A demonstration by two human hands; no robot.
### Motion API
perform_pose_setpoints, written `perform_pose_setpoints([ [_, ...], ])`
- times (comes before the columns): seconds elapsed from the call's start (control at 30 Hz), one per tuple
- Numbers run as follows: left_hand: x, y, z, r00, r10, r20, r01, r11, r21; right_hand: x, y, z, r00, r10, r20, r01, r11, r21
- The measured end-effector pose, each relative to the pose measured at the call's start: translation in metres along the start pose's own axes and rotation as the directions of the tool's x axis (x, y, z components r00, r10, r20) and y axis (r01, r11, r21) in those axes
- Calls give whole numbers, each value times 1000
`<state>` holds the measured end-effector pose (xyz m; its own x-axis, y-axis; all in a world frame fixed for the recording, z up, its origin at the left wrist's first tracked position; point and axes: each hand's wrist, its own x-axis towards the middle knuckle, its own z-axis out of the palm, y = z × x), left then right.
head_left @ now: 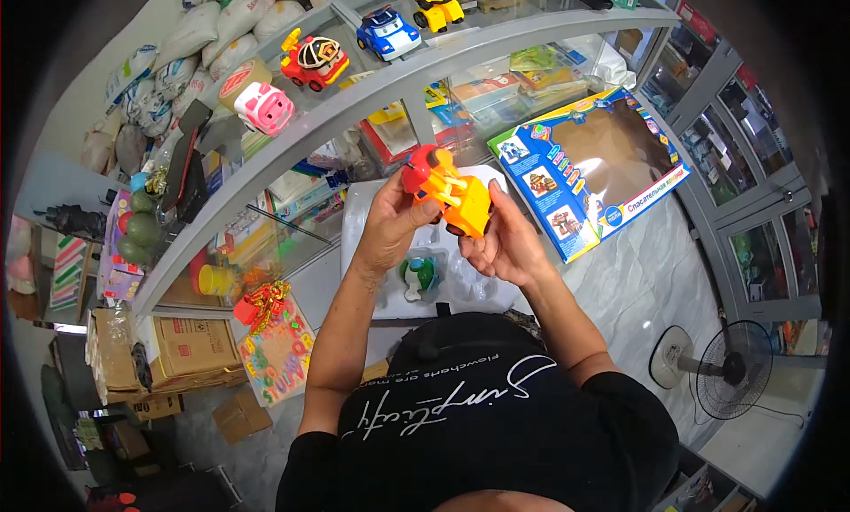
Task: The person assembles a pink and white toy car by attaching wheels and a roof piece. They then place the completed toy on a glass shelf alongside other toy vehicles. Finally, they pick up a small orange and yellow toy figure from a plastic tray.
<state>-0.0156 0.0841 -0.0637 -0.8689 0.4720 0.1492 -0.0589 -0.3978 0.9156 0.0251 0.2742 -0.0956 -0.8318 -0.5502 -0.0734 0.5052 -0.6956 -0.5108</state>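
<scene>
An orange-yellow toy vehicle [465, 206] with a red rounded part at its left end is held up in front of me by both hands. My left hand [391, 228] is closed around the red end, its thumb lying along the toy's near side. My right hand [512, 246] grips the yellow end, thumb on the right side and fingers underneath. Below the hands lies a white moulded plastic tray [359, 213] with shaped hollows. One hollow holds a small green and white toy [416, 277].
On the glass counter [354, 100] stand a pink and white toy [264, 108], a red toy truck [314, 62], a blue toy car [387, 34] and a yellow toy vehicle [436, 4]. A windowed toy box [575, 180] lies right of the tray. A fan [733, 368] stands far right.
</scene>
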Motion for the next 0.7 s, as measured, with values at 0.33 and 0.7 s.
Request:
perform_pose_setpoints([
  [0.33,3,-4,1,989,-36,-142,8,981,-196,6,12,8,798,-601,42,476,587,-655],
  [0.7,3,-3,-2,977,-88,-195,86,996,-20,14,14,-3,837,-537,-102,401,729,-555],
])
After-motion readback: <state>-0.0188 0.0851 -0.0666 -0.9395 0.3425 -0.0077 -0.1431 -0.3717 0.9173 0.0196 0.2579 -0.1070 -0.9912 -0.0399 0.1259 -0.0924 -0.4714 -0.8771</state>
